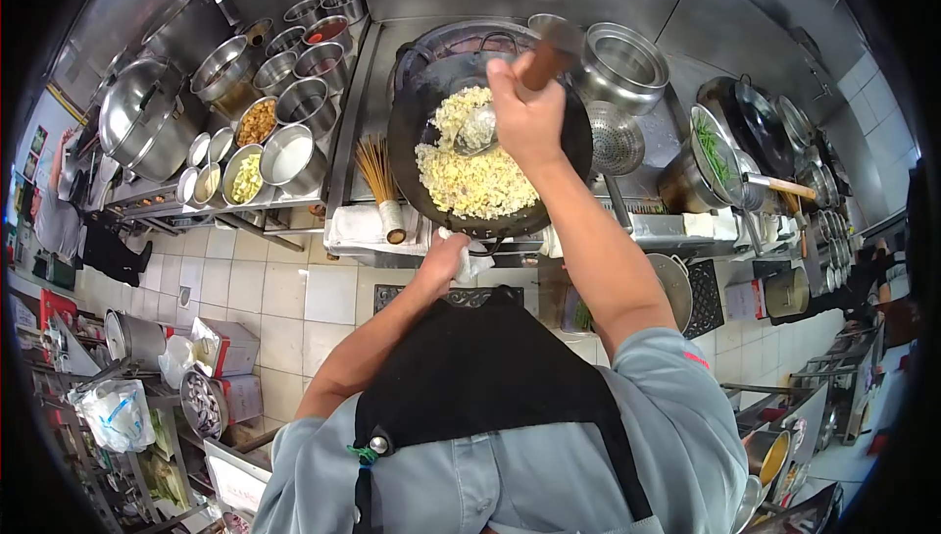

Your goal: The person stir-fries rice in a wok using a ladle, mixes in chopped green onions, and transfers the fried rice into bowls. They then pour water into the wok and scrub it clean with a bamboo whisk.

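My right grip [529, 114] clasps a brown-handled, round metal ladle [477, 134].
Its bowl lies at eight o'clock, amid yellow-white grainy food [480, 183] in the round black wok [404, 156]; my left grip [449, 255], farther off, holds white cloth [474, 267] near six.

The person wears a light grey-blue shirt [431, 480] with short, loose sleeves; the right sleeve [676, 377] carries a small pinkish-red marking [696, 360]. A seamed front strip [475, 480] runs down the shirt's middle. Over it lies a plain black apron [480, 367], narrowing toward the far end. A black strap [622, 470] runs near on the right; on the left sit a round, shiny metal button [379, 445] and a knotted green cord [362, 455]. Both forearms are bare.
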Motion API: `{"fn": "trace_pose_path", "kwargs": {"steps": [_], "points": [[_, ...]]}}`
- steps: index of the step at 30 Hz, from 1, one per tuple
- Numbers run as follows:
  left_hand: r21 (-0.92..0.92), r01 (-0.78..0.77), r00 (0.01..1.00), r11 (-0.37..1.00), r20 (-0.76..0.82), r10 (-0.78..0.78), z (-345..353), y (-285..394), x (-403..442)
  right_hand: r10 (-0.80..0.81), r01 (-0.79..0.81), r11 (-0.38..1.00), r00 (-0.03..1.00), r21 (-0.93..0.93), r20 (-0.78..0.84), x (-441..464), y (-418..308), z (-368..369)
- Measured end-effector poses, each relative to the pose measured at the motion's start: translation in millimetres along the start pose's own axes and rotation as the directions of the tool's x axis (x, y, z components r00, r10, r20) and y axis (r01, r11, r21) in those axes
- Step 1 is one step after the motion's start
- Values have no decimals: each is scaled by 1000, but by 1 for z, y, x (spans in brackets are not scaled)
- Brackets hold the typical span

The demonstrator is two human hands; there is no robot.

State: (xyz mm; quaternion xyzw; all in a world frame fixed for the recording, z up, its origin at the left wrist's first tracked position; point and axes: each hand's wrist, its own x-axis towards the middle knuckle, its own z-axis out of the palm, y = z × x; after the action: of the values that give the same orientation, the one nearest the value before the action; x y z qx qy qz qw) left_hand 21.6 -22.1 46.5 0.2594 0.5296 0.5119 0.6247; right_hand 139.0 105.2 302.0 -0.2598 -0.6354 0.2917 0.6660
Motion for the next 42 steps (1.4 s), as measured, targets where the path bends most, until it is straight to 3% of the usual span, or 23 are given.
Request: {"fn": "trace_pose_path", "kwargs": {"steps": [1, 5, 8, 11, 14, 17, 18, 20, 22, 24, 26, 27, 28, 30, 31, 32, 33, 34, 37, 38, 40, 41, 42], "points": [[119, -37, 998, 992, -42, 42, -3, -5, 4, 13, -12, 1000, 999, -8, 43, -11, -6, -10], [27, 4, 1000, 1000, -25, -3, -4, -8, 5, -102, 103, 995, 993, -15, 52, -75, 81, -34], [-15, -7, 1000, 1000, 1, 7, -2, -4, 1, 170, -151, 971, 981, 186, -88, -27, 59, -51], [6, 17, 999, 1000, -33, -17, -7, -14, 13, 175, -118, 972, 942, 204, -287, -5, -4, -71], [-55, -23, 999, 998, 46, 25, -10, -18, 14, 14, 21, 992, 963, 126, -269, -39, 42, -93], [-169, 52, 995, 984, 96, -36, -10, -25, 22, 239, -144, 918, 944, 370, -226, -50, 56, -81], [-154, 59, 997, 986, 67, -49, -7, -23, 14, 231, -152, 929, 951, 339, -207, -49, 40, -78], [-123, 53, 999, 991, 14, -52, 5, -5, 1, 196, -144, 950, 966, 277, -168, -43, -3, -65], [-197, 137, 990, 971, 52, -129, 4, -8, 5, -7, 32, 972, 994, 231, -106, -61, -24, -60], [-277, 220, 974, 935, 108, -198, 12, 7, -9, -30, 55, 954, 996, 294, -88, -86, 8, -64], [-348, 278, 953, 895, 219, -211, 14, 11, -15, 150, -96, 915, 982, 392, -111, -108, 52, -70], [-370, 292, 948, 882, 233, -216, 15, 8, -12, 218, -160, 917, 968, 366, -121, -110, 49, -77], [-390, 302, 944, 870, 247, -217, 14, 6, -5, 245, -213, 955, 958, 206, -148, -113, 47, -83], [-386, 268, 956, 883, 217, -195, 15, 9, -3, 85, -98, 936, 995, -339, -55, -127, 42, -104], [-403, 247, 965, 881, 187, -185, 20, 18, -1, 167, -154, 915, 986, -372, 2, -138, 38, -114], [-419, 234, 970, 877, 158, -183, 26, 23, 1, 259, -216, 886, 964, -411, 52, -151, 33, -122], [-446, 198, 978, 873, 149, -146, 27, 24, 13, 644, -626, 764, 757, -155, 115, -156, 16, -127], [-487, 241, 970, 839, 134, -201, 32, 37, 22, 774, -774, 628, 610, -81, 170, -154, 2, -132], [-434, 286, 958, 854, 96, -272, 53, 89, 40, 785, -785, 610, 579, -108, 219, -166, 21, -132], [-459, 227, 974, 859, 90, -209, 40, 75, 77, 724, -725, 681, 645, -103, 244, -177, 42, -132], [-476, 209, 978, 854, 103, -182, 44, 83, 112, 791, -774, 601, 543, -197, 281, -174, 53, -129], [-447, 181, 983, 876, 96, -154, 45, 88, 122, 853, -842, 500, 440, -202, 281, -168, 56, -131], [-439, 161, 987, 884, 77, -141, 47, 92, 131, 841, -802, 530, 457, -274, 290, -169, 62, -136]]}}
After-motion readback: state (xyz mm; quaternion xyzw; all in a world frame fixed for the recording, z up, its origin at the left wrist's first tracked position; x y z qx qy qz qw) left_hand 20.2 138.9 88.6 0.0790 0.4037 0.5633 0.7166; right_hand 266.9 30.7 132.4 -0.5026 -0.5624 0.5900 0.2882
